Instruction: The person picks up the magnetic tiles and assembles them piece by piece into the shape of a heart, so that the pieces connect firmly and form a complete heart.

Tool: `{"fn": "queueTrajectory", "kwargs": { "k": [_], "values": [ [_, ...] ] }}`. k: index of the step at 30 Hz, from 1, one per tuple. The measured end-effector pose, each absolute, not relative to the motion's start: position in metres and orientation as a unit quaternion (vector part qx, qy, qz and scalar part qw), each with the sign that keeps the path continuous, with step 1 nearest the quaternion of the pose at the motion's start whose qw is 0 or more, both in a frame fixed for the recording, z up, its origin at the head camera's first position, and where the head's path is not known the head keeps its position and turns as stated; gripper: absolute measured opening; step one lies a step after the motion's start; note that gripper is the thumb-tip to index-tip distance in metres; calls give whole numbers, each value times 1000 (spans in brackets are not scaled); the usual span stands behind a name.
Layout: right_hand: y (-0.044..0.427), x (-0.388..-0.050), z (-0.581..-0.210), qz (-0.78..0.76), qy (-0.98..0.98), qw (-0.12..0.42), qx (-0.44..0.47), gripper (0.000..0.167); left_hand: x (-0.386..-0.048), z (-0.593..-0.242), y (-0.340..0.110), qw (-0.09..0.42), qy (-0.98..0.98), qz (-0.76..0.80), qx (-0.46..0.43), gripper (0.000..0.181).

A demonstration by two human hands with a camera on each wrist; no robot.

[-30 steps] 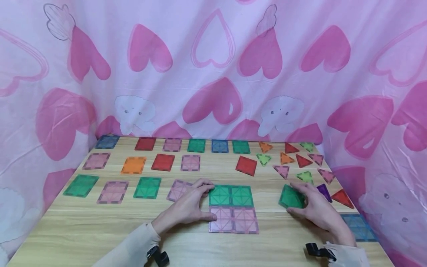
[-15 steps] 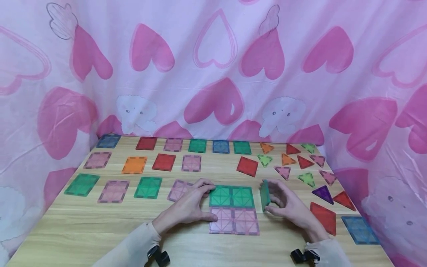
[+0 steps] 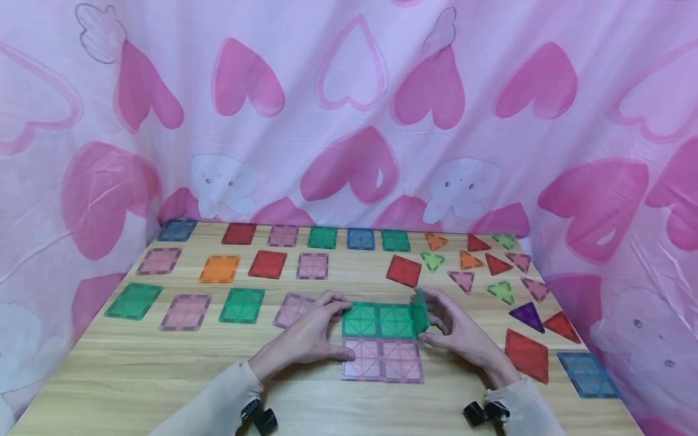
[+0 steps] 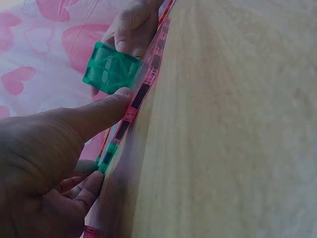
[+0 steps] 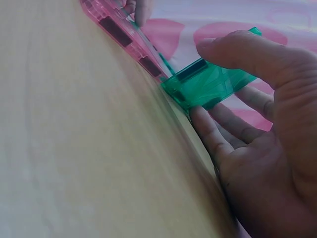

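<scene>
Two green and two pink square magnetic tiles lie flat in a two-by-two block, green row (image 3: 378, 320) behind pink row (image 3: 382, 360). My left hand (image 3: 307, 333) rests at the block's left edge, thumb on a pink tile and fingertips at a green tile's corner. My right hand (image 3: 463, 330) holds another green square magnetic tile (image 3: 419, 313) upright by its edges, between thumb and fingers. That tile stands at the right edge of the green row; its lower corner meets the block in the right wrist view (image 5: 213, 84).
Loose square tiles in green, pink, orange, red and blue lie in rows behind and left, such as an orange square (image 3: 219, 269). Small triangles (image 3: 527, 317) spread at the back right. A red square (image 3: 526, 356) and a blue square (image 3: 588, 375) lie right of my right hand.
My right hand has moved left with the green magnetic tile, turning it upright and bringing it to the block's right edge. A red square has come into view. My left hand stays put.
</scene>
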State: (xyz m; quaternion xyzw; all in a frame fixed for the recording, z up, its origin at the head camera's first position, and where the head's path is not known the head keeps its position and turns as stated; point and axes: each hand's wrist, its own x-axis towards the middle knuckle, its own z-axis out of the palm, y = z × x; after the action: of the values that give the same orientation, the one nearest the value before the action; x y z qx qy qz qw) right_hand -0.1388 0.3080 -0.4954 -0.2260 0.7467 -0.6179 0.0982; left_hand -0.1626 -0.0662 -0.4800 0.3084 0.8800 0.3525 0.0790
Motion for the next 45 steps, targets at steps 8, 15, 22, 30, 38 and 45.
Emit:
{"fn": "queueTrajectory", "kwargs": {
  "k": [8, 15, 22, 30, 38, 45],
  "values": [
    [310, -140, -498, -617, 746, 95, -231, 99, -167, -480, -67, 85, 881, 356, 300, 98],
    [336, -124, -475, -605, 772, 52, -190, 104, -172, -482, -68, 72, 884, 352, 300, 97],
    [408, -77, -448, -558, 816, -68, -135, 94, -173, -482, -65, 78, 879, 357, 307, 97],
    [462, -34, -466, -342, 936, 41, 70, 95, -174, -482, -65, 78, 878, 354, 312, 98],
    [471, -35, -474, -270, 958, 77, 50, 99, -174, -483, -68, 74, 878, 357, 309, 98],
    [467, -47, -465, -192, 979, 65, 20, 100, -175, -482, -68, 76, 879, 358, 306, 97]
  ]
}}
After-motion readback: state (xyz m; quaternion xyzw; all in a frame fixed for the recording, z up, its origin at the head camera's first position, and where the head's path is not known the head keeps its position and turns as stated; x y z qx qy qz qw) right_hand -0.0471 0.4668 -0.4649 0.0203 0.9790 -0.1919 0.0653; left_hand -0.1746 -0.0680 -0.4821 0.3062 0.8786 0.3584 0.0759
